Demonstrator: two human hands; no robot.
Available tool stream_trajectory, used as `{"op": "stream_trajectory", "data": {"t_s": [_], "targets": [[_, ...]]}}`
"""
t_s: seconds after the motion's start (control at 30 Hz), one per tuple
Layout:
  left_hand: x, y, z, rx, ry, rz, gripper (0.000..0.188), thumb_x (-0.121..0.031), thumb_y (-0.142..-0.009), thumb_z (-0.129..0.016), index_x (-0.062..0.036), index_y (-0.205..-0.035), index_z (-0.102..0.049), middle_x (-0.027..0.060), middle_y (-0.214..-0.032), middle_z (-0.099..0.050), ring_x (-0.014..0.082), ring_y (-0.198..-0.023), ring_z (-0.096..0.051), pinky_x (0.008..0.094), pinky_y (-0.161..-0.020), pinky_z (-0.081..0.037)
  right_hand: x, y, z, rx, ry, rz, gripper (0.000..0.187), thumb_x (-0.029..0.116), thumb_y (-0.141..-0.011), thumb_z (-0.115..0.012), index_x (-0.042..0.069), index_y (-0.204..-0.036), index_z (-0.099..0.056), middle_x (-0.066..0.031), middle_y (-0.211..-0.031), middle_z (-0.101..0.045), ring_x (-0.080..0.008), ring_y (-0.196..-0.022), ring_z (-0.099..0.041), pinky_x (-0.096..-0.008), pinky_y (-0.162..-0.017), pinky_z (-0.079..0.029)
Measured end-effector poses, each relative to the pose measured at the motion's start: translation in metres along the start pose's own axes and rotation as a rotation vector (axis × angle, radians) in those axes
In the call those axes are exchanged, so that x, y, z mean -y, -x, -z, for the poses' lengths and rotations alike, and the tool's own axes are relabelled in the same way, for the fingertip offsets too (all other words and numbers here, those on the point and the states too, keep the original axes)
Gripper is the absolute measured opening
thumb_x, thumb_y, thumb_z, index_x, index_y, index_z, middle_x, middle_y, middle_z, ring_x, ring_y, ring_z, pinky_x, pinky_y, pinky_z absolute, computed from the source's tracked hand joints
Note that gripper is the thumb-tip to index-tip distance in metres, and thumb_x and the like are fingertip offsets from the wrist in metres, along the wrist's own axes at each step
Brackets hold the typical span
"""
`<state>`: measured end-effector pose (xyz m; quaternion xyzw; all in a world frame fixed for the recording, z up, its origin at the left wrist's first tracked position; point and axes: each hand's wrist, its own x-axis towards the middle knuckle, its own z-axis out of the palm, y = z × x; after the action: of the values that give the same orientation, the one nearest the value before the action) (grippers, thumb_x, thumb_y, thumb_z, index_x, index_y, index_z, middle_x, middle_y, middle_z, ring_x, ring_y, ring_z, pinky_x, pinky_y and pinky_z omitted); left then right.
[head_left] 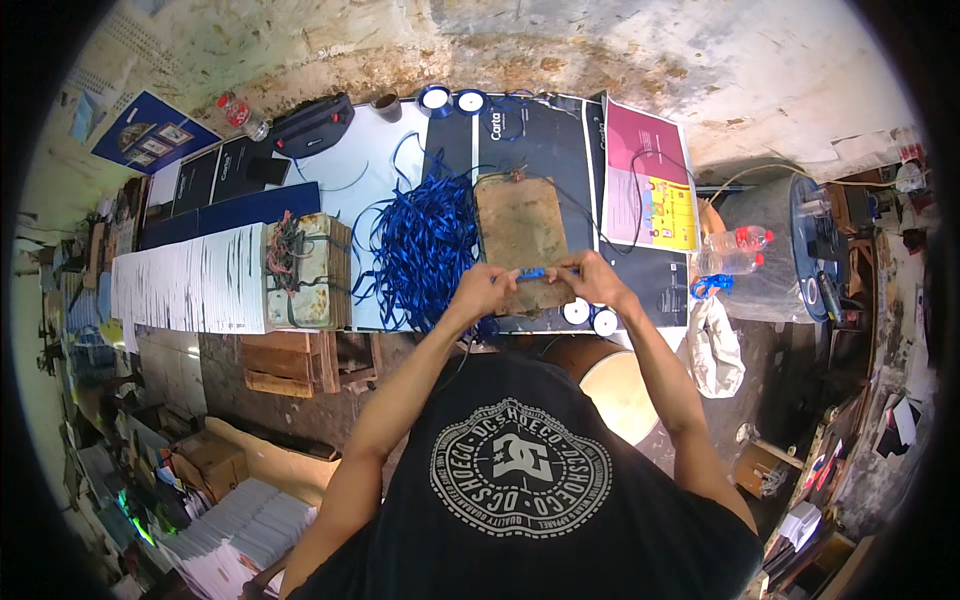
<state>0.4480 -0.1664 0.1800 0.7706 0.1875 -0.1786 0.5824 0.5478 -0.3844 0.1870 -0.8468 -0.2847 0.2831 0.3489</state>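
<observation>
A short piece of blue ribbon (532, 273) is stretched between my hands, over the near part of a worn brown board (522, 222). My left hand (487, 290) pinches its left end, and my right hand (597, 278) pinches the right end. A big tangled heap of cut blue ribbon (420, 245) lies just left of the board. Two white ribbon spools (590, 316) sit at the table's near edge, beside my right wrist. A dark cord runs from the board's far edge toward the right.
Left of the ribbon heap lies a long row of white paper stacks (190, 285), ending at a cord-tied block (310, 270). Blue ribbon spools (452, 100) stand at the back. Plastic bottles (735, 250) and blue-handled scissors (712, 286) are at the right. A round stool (620, 395) stands below the table.
</observation>
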Motion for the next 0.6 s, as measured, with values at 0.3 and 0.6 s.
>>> {"op": "stream_trajectory", "data": {"t_s": [0.3, 0.6], "targets": [[-0.016, -0.076, 0.042, 0.144, 0.266, -0.021, 0.03, -0.032, -0.092, -0.059, -0.0069, -0.075, -0.064, -0.0066, -0.056, -0.039, 0.0041, -0.05, -0.031, 0.0227, -0.044, -0.024, 0.014, -0.071, 0.037, -0.134, 0.01, 0.13, 0.02, 0.017, -0.085, -0.058, 0.0, -0.084, -0.069, -0.0114, -0.061, -0.06, -0.0114, -0.057, -0.049, -0.0316, -0.056, -0.042], [-0.017, -0.119, 0.06, 0.241, 0.473, 0.063, 0.028, -0.032, -0.092, -0.059, -0.0068, -0.08, -0.062, -0.0086, -0.055, -0.031, 0.0044, -0.047, -0.025, 0.0221, -0.043, -0.022, 0.004, -0.119, 0.048, -0.144, 0.086, 0.142, 0.021, 0.02, -0.083, -0.061, 0.001, -0.081, -0.069, -0.0136, -0.064, -0.061, -0.0157, -0.057, -0.053, -0.0338, -0.056, -0.042]]}}
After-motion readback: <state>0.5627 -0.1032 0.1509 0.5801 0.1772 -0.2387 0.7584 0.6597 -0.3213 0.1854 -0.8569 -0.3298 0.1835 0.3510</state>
